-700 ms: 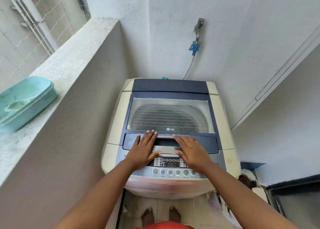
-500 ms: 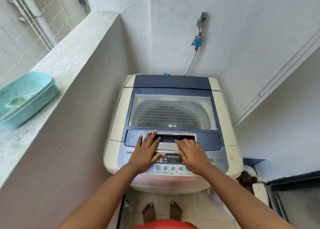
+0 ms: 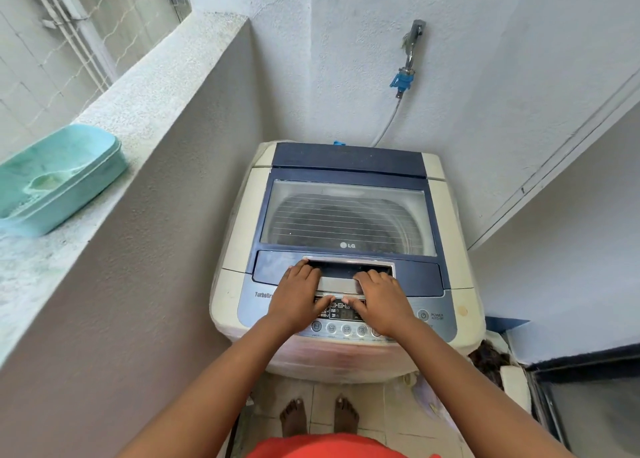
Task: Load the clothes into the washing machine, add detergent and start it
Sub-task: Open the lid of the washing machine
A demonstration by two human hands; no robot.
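Observation:
A cream and navy top-load washing machine [image 3: 235, 236] stands in the corner in front of me. Its clear-windowed lid [image 3: 346, 215] lies closed, and a dark shape shows dimly through it. Along the lid's near edge runs a silver handle [image 3: 339, 283] with a dark recess behind it. My left hand [image 3: 298, 298] and my right hand [image 3: 384, 300] both sit on this handle, fingertips curled into the recess and thumbs below it. My hands partly cover the control panel [image 3: 341, 319]. The power button [image 3: 423, 315] shows to the right.
A teal plastic basin [image 3: 62, 177] sits on the stone ledge [image 3: 145, 104] to the left. A tap [image 3: 412, 42] with a blue fitting and hose hangs on the back wall. A dark pile [image 3: 488, 360] lies on the floor at the right. My bare feet stand on tiles.
Both hands lay flat on the lid's front before. They have drawn back slightly, and their fingers have curled into the handle recess. The lid stays closed.

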